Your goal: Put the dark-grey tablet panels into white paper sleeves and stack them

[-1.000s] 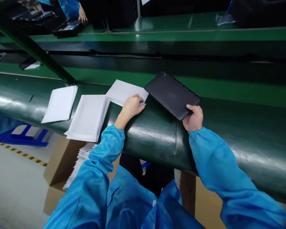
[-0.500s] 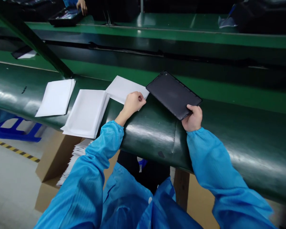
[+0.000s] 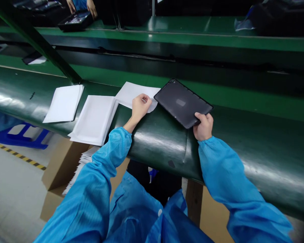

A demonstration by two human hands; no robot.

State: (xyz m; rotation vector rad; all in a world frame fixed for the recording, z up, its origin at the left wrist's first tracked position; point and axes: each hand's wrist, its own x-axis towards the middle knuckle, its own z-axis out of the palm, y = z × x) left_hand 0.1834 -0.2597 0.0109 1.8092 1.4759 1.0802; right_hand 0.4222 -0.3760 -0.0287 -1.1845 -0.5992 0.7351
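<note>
A flat black tablet-shaped cover (image 3: 178, 101), with a small camera opening at its far left corner, is gripped at its near right corner by my right hand (image 3: 204, 125), thumb on top. Its left corner meets the right end of a thin white sleeve (image 3: 134, 94) on the green bench. My left hand (image 3: 141, 105) is closed in a pinch at that end of the sleeve, where the edge curls up. Whether the corner is inside the sleeve I cannot tell. Left of it lie a pile of white sleeves (image 3: 95, 118) and a second, smaller pile (image 3: 64, 103).
A cardboard box (image 3: 58, 165) with many white sleeves stands below the bench's front edge. A green slanted post (image 3: 45, 54) rises at the left. Across the bench, another person's hands (image 3: 91, 8) rest at a black tray (image 3: 74, 22).
The right end of the white sleeve has lifted and curled at my left hand, whose fingers have turned upward. The cover has shifted slightly, still in my right hand.
</note>
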